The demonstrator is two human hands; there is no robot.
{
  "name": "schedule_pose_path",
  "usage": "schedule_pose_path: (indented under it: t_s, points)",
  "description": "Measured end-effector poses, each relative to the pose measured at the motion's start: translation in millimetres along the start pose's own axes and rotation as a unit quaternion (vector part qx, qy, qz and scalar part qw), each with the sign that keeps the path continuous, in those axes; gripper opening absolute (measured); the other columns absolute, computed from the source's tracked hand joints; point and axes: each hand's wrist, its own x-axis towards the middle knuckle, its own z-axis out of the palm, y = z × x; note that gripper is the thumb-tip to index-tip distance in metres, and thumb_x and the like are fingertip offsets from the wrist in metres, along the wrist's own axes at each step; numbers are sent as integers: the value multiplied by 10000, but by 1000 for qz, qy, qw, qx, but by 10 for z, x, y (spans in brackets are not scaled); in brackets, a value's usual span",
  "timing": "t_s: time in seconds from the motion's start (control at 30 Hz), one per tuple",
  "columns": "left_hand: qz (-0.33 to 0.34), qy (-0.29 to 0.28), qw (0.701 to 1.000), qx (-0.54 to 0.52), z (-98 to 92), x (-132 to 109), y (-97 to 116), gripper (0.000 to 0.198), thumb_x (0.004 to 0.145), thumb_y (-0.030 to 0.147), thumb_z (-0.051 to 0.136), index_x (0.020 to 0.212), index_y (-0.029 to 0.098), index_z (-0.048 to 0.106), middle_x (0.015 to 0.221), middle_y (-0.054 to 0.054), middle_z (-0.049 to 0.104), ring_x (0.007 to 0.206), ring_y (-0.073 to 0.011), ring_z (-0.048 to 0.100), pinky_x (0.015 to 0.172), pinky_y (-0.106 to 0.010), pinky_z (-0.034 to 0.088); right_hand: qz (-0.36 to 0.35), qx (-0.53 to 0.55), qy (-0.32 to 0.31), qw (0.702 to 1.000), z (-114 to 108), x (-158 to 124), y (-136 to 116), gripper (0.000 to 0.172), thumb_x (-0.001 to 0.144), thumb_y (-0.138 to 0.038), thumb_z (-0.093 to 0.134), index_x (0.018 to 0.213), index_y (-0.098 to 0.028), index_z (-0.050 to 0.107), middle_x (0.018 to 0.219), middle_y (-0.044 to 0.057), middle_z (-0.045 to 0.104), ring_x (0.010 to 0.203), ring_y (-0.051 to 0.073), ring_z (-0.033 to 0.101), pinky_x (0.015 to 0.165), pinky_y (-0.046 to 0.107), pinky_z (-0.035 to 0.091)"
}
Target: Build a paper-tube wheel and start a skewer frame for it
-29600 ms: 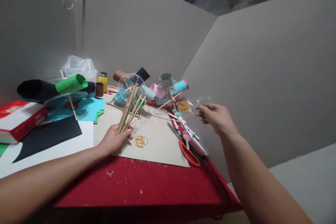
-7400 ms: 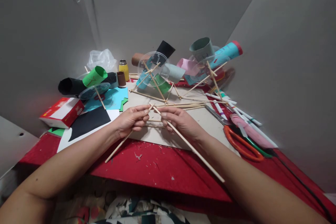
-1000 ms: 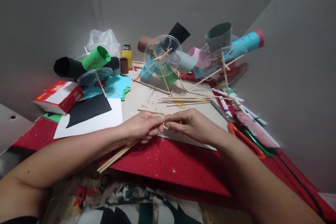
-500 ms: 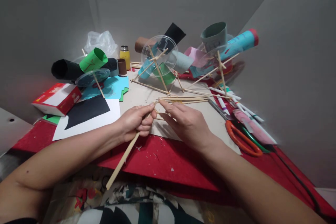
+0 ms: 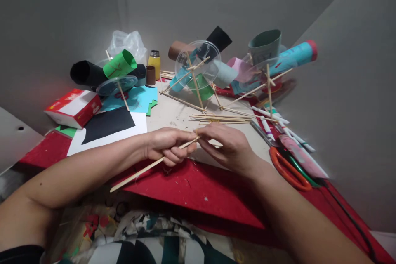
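My left hand (image 5: 170, 146) is closed around thin wooden sticks (image 5: 136, 176), held together at a slant, with their lower end sticking out toward me over the table edge. At their upper end, the fingers of my right hand (image 5: 227, 142) are pinched together, close against my left thumb. What lies between the right fingertips is too small and hidden to make out. Just beyond my hands lies a pile of loose wooden sticks (image 5: 221, 118) with something thin and yellow on it. Behind it stands a stick frame (image 5: 195, 84) bearing a clear plastic disc with coloured paper tubes.
A second stick-and-tube wheel (image 5: 268, 84) stands right, near markers (image 5: 297, 136) and orange-handled scissors (image 5: 289, 169). Left are a red-and-white box (image 5: 74, 107), black paper (image 5: 108, 124) and another tube-and-disc piece (image 5: 119, 66). A yellow bottle (image 5: 154, 65) stands behind.
The sticks in my left hand have tilted flatter, their lower end swinging up and left. Both hands have shifted slightly right and nearer; my right fingers have closed in on the upper end.
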Motion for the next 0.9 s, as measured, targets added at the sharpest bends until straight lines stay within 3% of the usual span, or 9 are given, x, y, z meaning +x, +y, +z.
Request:
schedule_pose_path:
  t_s: [0.13,0.27,0.33,0.5,0.57,0.67,0.73,0.9]
  points:
    - [-41,-67,997,12,-38,28,-33,398,966,397,331,666,185,484,423,89,194,333,-55,52,276,-124,174,126,159,-91,975,-106,70,-80,102,821,-103,548,779,-173,609,670,0,627,579,107,566,561,206,449]
    - [-4,-89,996,11,15,10,-28,366,950,381,344,681,183,494,426,90,208,326,-51,69,277,-118,180,245,271,-117,924,-186,72,-85,72,813,-177,565,774,-168,625,656,-6,607,596,121,558,567,219,444]
    - [22,-77,997,12,53,-12,-16,367,949,386,348,683,181,494,420,93,206,324,-49,76,282,-118,189,285,330,-122,892,-208,62,-73,64,820,-218,587,812,-171,629,651,-9,604,597,130,567,575,230,453]
    - [81,20,996,9,135,-54,-5,385,969,376,359,651,179,452,413,102,167,335,-42,64,307,-118,178,327,421,-145,834,-185,68,-78,103,818,-251,645,766,-170,609,635,-8,581,565,114,531,545,225,449]
    - [88,38,995,12,160,-63,-7,390,971,376,355,648,181,452,409,101,170,335,-44,68,309,-124,177,358,480,-132,790,-150,80,-88,147,808,-285,659,742,-172,593,603,-13,567,536,112,526,521,228,462]
    - [104,55,993,23,189,-74,-14,385,968,381,359,653,183,459,409,99,183,336,-46,78,313,-127,179,407,600,-75,685,-91,99,-97,172,763,-321,664,749,-177,571,617,-16,577,478,106,529,427,210,442]
    - [120,67,990,33,206,-77,-24,374,964,376,368,654,185,454,408,101,187,336,-45,81,317,-129,175,432,643,-51,630,-62,110,-100,158,741,-304,653,755,-176,562,618,-21,576,429,92,506,361,184,384]
    - [143,113,977,111,256,-69,-66,357,950,404,400,660,198,437,391,105,224,316,-52,125,315,-152,183,489,661,-41,568,-39,136,-96,133,693,-245,649,720,-173,540,566,-42,536,384,62,445,325,140,314]
